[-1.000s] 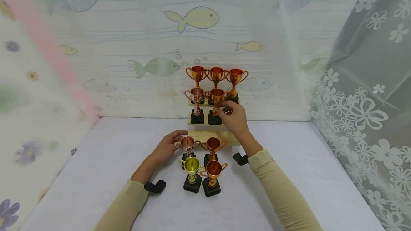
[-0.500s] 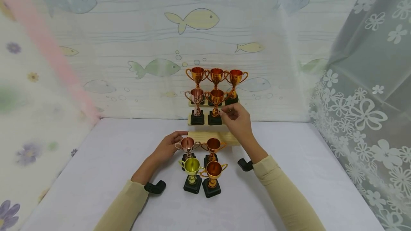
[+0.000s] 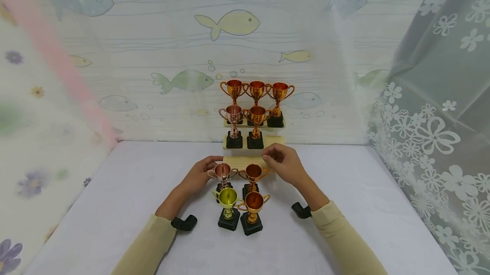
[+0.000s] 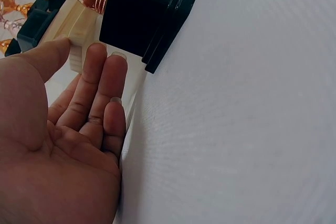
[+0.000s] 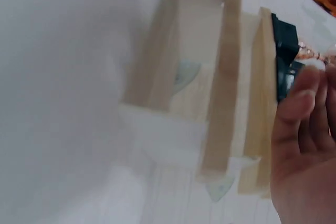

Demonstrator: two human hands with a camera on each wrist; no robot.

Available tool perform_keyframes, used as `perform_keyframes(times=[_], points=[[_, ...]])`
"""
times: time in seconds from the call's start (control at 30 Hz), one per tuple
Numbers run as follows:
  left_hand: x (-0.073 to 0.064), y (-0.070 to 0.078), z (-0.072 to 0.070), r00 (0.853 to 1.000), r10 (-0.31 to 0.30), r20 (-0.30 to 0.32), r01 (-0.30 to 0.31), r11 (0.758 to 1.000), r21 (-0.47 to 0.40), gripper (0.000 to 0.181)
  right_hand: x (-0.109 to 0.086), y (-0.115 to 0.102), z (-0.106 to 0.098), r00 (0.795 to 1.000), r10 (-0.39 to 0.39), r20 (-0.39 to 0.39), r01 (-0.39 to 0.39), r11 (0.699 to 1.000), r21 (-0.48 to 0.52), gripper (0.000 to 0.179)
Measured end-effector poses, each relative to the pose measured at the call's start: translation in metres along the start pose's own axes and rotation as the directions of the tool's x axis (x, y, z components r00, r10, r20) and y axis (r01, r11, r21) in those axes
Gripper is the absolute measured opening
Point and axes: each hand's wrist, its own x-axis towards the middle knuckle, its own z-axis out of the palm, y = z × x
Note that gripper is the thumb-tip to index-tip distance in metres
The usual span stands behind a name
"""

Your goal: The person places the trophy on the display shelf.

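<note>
A tiered wooden stand (image 3: 241, 162) holds small trophies. On its middle tier are a pinkish trophy (image 3: 234, 114) and a copper trophy (image 3: 257, 114), both upright on black bases. My left hand (image 3: 198, 176) touches the left end of the lowest tier with a fingertip; in the left wrist view its fingers (image 4: 94, 72) are extended, close to the wood (image 4: 79, 24). Just over the right part of the lowest tier is my right hand (image 3: 285, 164), fingers loosely bent, holding nothing. The right wrist view shows that hand (image 5: 304, 145) beside the blurred tiers (image 5: 226, 82).
Three orange trophies (image 3: 280, 91) line the top tier. Before the stand, on the white tabletop (image 3: 329, 241), stand a pinkish trophy (image 3: 223, 171), a yellow trophy (image 3: 228, 198) and two copper ones (image 3: 254, 201). A fish-print curtain (image 3: 153, 37) hangs behind.
My right hand has let go of the copper trophy on the middle tier and moved down and toward me, to the lowest tier. The left hand has stayed in place.
</note>
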Motion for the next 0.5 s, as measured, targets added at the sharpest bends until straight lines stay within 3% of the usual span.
perform_keyframes(times=[0.13, 0.3, 0.5], points=[[-0.001, 0.001, 0.000, 1.000, 0.002, 0.004, -0.002, 1.000, 0.013, 0.053, -0.004, 0.006, -0.004, 0.987, 0.022, 0.158, -0.019, 0.999, -0.026, 0.013], [-0.001, -0.001, 0.000, 1.000, 0.001, -0.003, -0.001, 1.000, 0.031, 0.058, -0.008, 0.007, -0.007, 0.935, 0.062, 0.349, -0.056, 0.998, -0.026, 0.025], [0.001, -0.002, 0.001, 1.000, -0.009, -0.008, 0.009, 1.000, 0.022, 0.057, -0.013, 0.010, -0.004, 0.891, 0.035, 0.453, -0.033, 0.999, -0.013, 0.030]])
